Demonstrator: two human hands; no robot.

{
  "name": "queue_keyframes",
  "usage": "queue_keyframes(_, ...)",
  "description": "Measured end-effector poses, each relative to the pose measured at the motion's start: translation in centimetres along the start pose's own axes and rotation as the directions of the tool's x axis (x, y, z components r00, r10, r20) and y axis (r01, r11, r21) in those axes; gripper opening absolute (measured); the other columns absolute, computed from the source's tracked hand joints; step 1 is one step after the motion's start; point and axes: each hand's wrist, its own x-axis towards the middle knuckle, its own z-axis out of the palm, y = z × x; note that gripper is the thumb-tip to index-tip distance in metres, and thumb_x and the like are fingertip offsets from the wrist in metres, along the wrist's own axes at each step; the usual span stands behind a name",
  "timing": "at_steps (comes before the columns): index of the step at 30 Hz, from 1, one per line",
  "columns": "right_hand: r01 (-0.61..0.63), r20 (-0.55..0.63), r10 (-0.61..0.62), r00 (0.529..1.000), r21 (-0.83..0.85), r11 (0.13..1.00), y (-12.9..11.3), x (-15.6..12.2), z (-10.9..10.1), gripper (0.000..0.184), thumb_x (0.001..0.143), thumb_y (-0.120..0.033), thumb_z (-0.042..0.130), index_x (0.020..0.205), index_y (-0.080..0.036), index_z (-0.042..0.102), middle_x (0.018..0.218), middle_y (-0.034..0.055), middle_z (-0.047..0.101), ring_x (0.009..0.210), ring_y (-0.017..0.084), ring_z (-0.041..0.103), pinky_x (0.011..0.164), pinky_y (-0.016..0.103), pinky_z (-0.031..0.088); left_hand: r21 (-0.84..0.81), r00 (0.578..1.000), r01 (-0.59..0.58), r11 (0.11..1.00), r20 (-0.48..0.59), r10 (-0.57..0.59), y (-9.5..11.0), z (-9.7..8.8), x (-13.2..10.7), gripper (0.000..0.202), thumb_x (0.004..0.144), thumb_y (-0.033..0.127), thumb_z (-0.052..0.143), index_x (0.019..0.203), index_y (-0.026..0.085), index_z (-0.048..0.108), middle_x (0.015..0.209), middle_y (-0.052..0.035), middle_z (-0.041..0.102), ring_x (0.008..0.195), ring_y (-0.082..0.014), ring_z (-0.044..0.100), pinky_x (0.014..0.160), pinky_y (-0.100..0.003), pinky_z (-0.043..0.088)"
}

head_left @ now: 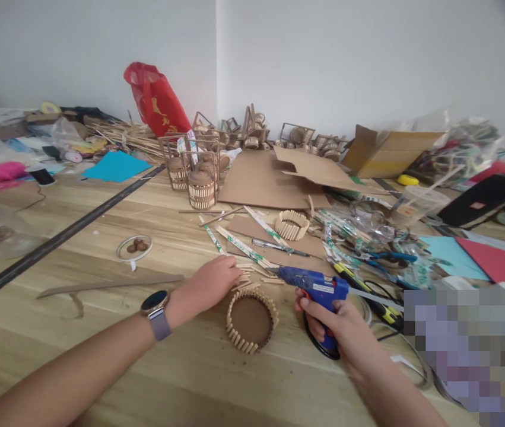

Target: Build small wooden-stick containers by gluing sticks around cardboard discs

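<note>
My right hand [339, 329] is wrapped round the grip of a blue glue gun [314, 284], whose nozzle points left toward a small pile of short cut sticks [252, 276]. My left hand [214, 281], with a watch on the wrist, reaches into that pile, its fingers curled down onto the sticks. Just below both hands a round cardboard disc ringed with upright stick pieces [251, 320] lies on the wooden floor.
Flat cardboard [265, 178], wrapped chopsticks [243, 243], another stick ring [291, 224] and finished stick baskets [201, 187] lie beyond. Pliers and tools [381, 261] sit at right, a long black strip [65, 234] at left, and a red bag [158, 104] by the wall.
</note>
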Motion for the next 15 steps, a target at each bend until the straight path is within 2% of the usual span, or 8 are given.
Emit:
queue_keyframes(6, -0.007, -0.014, 0.006, 1.0, -0.046, 0.999, 0.7, 0.0, -0.1, 0.045, 0.064, -0.055, 0.083, 0.078, -0.015, 0.068, 0.042, -0.0045, 0.049, 0.041, 0.008, 0.037, 0.044, 0.023, 0.026, 0.069, 0.999, 0.001, 0.998, 0.036, -0.004, 0.1, 0.3, 0.5, 0.021, 0.097, 0.014, 0.048, 0.082, 0.016, 0.061, 0.088, -0.0069, 0.062, 0.084, -0.0215, 0.057, 0.076, -0.033, 0.047)
queue_keyframes(10, -0.007, -0.06, 0.006, 0.998, -0.025, 1.0, 1.2, 0.2, -0.5, 0.047, 0.064, -0.055, 0.083, 0.081, -0.015, 0.068, 0.046, -0.0027, 0.054, 0.04, 0.008, 0.037, 0.044, 0.023, 0.026, 0.084, 0.999, 0.022, 0.996, 0.039, -0.025, 0.1, 0.4, 0.8, 0.02, 0.096, 0.011, 0.047, 0.081, 0.015, 0.06, 0.088, -0.0083, 0.063, 0.085, -0.0227, 0.058, 0.077, -0.035, 0.049)
queue_keyframes(13, 0.013, -0.073, -0.013, 0.997, 0.003, 1.0, 1.2, 0.2, -0.5, 0.047, 0.062, -0.055, 0.085, 0.08, -0.015, 0.068, 0.05, -0.001, 0.058, 0.039, 0.007, 0.038, 0.043, 0.023, 0.027, 0.081, 0.998, 0.059, 0.995, 0.015, -0.06, -0.2, -0.4, 1.3, 0.022, 0.096, 0.01, 0.046, 0.079, 0.015, 0.059, 0.086, -0.0081, 0.064, 0.084, -0.0231, 0.059, 0.078, -0.036, 0.049)
queue_keyframes(15, 0.03, -0.092, -0.029, 0.995, 0.003, 1.0, 1.1, 0.0, -0.3, 0.046, 0.061, -0.053, 0.085, 0.079, -0.015, 0.068, 0.053, 0.0002, 0.06, 0.039, 0.007, 0.037, 0.043, 0.023, 0.027, 0.064, 0.994, 0.107, 0.992, -0.024, -0.105, -0.3, -1.7, 1.1, 0.022, 0.096, 0.01, 0.045, 0.08, 0.016, 0.058, 0.082, -0.0064, 0.065, 0.082, -0.0225, 0.06, 0.077, -0.035, 0.049)
